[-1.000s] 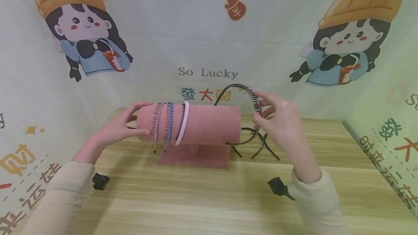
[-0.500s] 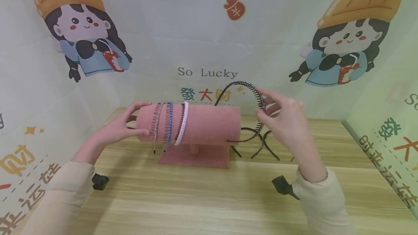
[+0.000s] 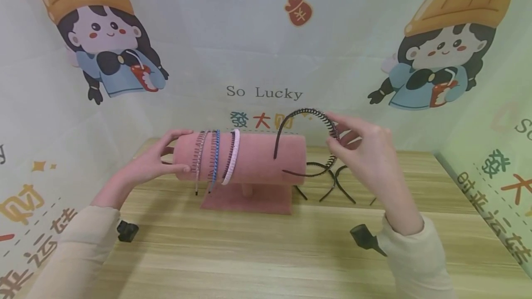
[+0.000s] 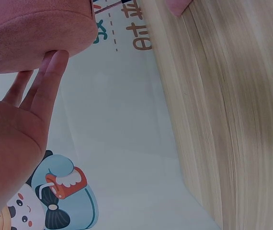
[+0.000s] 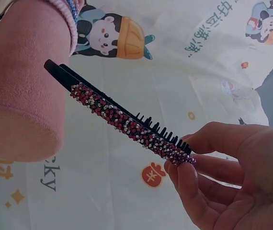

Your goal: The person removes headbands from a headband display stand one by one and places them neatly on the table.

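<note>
Pink velvety display stand [image 3: 257,156]: one end gripped by left hand [image 3: 153,163]. Right hand [image 3: 365,151] pinches rhinestone-studded toothed headband [image 5: 127,125]. Possible faults: snagging if tilted; dropping if pinch slackens.

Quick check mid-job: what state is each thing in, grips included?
Stand: upright on the table.
Left grip: holds the stand's left end.
Right grip: pinches the beaded band.
Beaded band: held up, not around the stand.
Silver band: fitted around the stand.
Blue band: same.
White band: same.
Dark bands: on the table, partly hidden.
</note>
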A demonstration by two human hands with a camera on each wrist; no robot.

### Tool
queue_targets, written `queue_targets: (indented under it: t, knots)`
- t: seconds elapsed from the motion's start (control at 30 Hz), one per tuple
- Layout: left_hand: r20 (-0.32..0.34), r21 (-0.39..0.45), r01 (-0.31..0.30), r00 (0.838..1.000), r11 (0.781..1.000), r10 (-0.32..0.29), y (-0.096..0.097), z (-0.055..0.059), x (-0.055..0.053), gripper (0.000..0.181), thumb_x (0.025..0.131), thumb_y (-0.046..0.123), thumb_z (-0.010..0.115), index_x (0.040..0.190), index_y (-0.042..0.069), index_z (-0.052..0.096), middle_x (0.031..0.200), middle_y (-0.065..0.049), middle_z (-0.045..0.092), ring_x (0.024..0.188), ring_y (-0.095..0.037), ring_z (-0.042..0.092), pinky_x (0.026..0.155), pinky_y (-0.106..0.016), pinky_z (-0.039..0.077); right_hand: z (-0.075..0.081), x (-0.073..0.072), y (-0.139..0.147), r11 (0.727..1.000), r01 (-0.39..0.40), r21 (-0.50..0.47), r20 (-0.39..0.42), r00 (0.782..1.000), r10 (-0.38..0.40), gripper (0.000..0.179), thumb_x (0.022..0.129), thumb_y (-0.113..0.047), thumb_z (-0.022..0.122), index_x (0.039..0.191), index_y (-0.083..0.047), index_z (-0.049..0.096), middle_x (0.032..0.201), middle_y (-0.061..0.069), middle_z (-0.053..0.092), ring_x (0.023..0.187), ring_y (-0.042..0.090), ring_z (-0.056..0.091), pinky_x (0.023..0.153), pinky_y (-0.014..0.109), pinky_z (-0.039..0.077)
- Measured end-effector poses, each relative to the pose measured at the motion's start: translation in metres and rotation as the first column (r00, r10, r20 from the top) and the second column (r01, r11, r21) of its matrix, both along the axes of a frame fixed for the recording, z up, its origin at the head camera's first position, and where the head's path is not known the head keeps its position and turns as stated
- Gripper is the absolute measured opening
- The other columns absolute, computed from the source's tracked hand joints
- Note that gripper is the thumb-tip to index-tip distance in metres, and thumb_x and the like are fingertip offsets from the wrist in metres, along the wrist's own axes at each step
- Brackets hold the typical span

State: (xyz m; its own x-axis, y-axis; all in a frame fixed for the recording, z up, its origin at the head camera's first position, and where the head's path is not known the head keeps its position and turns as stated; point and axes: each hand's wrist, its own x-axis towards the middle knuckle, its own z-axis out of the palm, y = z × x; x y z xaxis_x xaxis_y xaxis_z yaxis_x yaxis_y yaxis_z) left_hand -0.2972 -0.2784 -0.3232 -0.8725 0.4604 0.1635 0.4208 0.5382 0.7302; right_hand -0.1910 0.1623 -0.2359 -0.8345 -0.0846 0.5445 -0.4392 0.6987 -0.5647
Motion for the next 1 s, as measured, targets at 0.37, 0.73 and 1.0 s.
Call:
queue_targets:
  t: [0.37, 0.73, 1.0]
  knots:
    - [0.01, 0.009, 0.003, 1.0, 1.0, -0.003, 0.001, -0.001, 0.0, 0.083, 0.089, 0.019, 0.074, 0.154, 0.027, 0.024, 0.147, -0.004, 0.035, 0.122, -0.028, 0.048, 0.086, -0.03, 0.057, 0.0, -0.002, 0.004, 0.999, -0.023, 0.032, -0.03, 0.999, 0.024, 0.043, 0.09, -0.007, 0.069, 0.132, -0.018, 0.065, 0.1, 0.012, 0.073, 0.081, 0.019, 0.07, 0.073, 0.031, 0.061]
    - [0.004, 0.007, 0.002, 1.0, 1.0, -0.002, 0.001, -0.001, 0.0, 0.083, 0.09, 0.017, 0.074, 0.154, 0.025, 0.023, 0.15, -0.006, 0.033, 0.124, -0.03, 0.048, 0.087, -0.029, 0.056, -0.001, -0.007, 0.013, 0.996, -0.058, 0.074, -0.097, 0.993, 0.065, 0.044, 0.088, 0.0, 0.069, 0.129, -0.016, 0.067, 0.103, 0.015, 0.075, 0.082, 0.024, 0.072, 0.07, 0.031, 0.061]
    - [-0.001, 0.005, -0.001, 1.0, 1.0, 0.001, 0.0, -0.002, -0.001, 0.082, 0.09, 0.017, 0.073, 0.154, 0.025, 0.023, 0.15, -0.006, 0.034, 0.124, -0.03, 0.048, 0.087, -0.028, 0.056, -0.002, -0.011, 0.023, 0.992, -0.078, 0.099, -0.122, 0.989, 0.089, 0.041, 0.088, 0.001, 0.067, 0.126, -0.016, 0.069, 0.104, 0.015, 0.075, 0.079, 0.024, 0.073, 0.066, 0.008, 0.052]
